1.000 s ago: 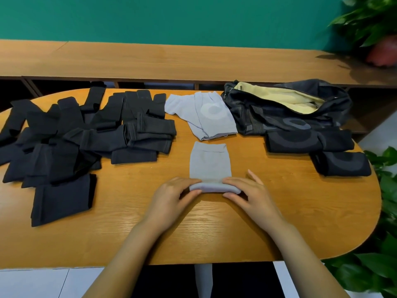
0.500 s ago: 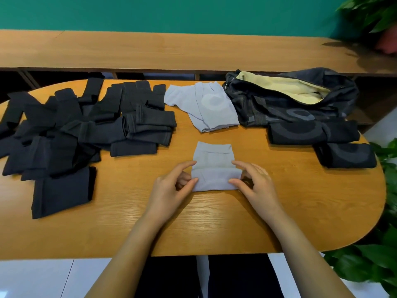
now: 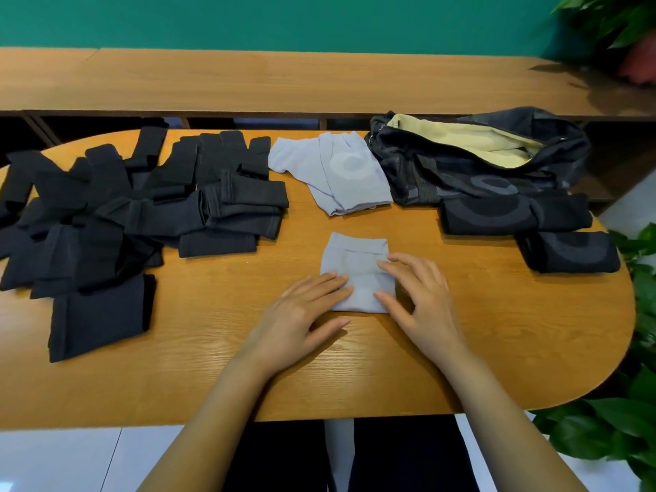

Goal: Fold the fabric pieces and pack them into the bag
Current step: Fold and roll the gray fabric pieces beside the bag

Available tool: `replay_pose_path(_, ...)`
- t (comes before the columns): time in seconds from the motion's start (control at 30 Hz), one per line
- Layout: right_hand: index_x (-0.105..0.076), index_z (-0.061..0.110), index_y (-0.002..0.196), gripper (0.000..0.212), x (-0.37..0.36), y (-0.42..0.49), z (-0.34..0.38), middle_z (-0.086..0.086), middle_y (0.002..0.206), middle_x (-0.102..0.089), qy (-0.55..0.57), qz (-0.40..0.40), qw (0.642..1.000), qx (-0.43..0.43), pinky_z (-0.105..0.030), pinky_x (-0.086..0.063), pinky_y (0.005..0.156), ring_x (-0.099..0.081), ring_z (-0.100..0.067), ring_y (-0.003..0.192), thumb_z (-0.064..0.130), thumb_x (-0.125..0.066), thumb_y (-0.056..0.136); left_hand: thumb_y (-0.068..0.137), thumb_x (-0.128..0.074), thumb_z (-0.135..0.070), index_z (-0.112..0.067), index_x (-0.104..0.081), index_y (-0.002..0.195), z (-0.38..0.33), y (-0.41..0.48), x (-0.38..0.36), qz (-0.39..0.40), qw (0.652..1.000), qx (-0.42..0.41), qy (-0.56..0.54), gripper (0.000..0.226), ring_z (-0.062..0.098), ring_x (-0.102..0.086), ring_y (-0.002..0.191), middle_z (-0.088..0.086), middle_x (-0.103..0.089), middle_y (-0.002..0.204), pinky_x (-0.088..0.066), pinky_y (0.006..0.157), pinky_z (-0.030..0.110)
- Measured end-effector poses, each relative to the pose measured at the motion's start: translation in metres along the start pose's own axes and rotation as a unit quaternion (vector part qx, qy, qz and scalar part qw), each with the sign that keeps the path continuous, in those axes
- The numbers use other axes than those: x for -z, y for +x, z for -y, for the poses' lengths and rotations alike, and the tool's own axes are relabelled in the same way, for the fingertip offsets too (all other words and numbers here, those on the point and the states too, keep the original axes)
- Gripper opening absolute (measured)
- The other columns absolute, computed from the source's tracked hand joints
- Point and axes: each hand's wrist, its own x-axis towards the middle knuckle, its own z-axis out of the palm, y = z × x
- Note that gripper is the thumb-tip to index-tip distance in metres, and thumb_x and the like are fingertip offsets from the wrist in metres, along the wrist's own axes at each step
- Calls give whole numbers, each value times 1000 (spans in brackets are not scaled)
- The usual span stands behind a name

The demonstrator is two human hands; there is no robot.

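Both hands are down on the small grey piece (image 3: 355,257), which sits mid-counter right in front of me, doubled over on itself with a band along its far edge; my left hand (image 3: 301,310) lies flat, fingers straight and close together, pressing the near left part of it; my right hand (image 3: 417,296) is spread, fingers lightly bent, tips touching the right side and thumb at the near right corner, nothing pinched, nothing gripped; beyond it, well apart, more grey fabric (image 3: 337,175) lies loose and unfolded, a pale ring printed on it, its right edge just beside the bag (image 3: 479,165); the bag is dark, slumped at the far right of the counter (image 3: 461,332), mouth gaping and yellow lining showing; against its near side rest two folded dark pieces (image 3: 497,214), one partly in front of the other, each with a faint ring pattern; over on my left a big black pile (image 3: 124,207) sprawls across the counter, pieces overlapping every which way, and one black piece (image 3: 99,314) lies flat at its near edge; green leaves of a plant (image 3: 621,438) crowd the counter's right end
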Motion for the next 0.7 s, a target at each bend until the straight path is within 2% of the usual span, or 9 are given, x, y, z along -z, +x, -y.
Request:
replay_pose_path(0.07,-63,19,128,46,0,-1,1,4,137,-55,-19,38,998,38,-32,-26,110,-43,-13,130,46,-45,96,95,-42,-58,-28,-48,143,1,0,0,4,1000,7,-7,56,0,-29,142,-12,-41,150,-21,119,29)
replay_pose_path(0.17,-64,22,128,49,-2,-1,2,9,134,-60,-38,96,993,51,-33,-18,119,-49,-6,128,52,-39,98,93,-45,-59,-29,-49,142,2,1,-1,0,999,24,-25,57,0,-31,141,-13,-42,150,-23,119,32)
replay_pose_path(0.27,-64,26,129,52,-3,0,1,13,133,-59,-28,101,994,31,-37,-22,119,-48,1,127,57,-38,96,91,-51,-55,-29,-50,142,4,1,-2,-15,998,35,-42,57,0,-35,139,-13,-44,149,-25,118,33)
replay_pose_path(0.4,-62,29,130,54,-4,-2,-2,17,136,-56,10,103,994,25,-35,-23,119,-43,7,130,62,-42,92,90,-54,-44,-23,-59,133,3,0,-1,-47,996,38,-59,49,4,-46,131,-8,-55,140,-32,113,31)
replay_pose_path(0.53,-59,26,134,65,-4,-4,-2,12,142,-52,50,109,993,22,-32,-17,119,-41,3,133,67,-51,85,92,-55,-40,-20,-64,126,0,-2,1,-85,994,43,-53,41,7,-56,118,-7,-65,126,-41,102,33)
replay_pose_path(0.63,-56,26,134,64,-4,-4,-1,12,138,-50,36,108,993,30,-22,-12,117,-39,-1,131,65,-54,84,94,-53,-39,-19,-65,124,-1,-3,3,-100,992,48,-65,38,7,-58,113,-7,-67,120,-43,97,33)
replay_pose_path(0.7,-57,25,133,57,-4,-2,-1,10,131,-55,35,105,994,24,-21,-20,113,-42,-2,124,58,-54,87,94,-53,-41,-18,-65,124,-2,-3,4,-107,990,55,-77,39,6,-58,112,-8,-67,119,-44,97,33)
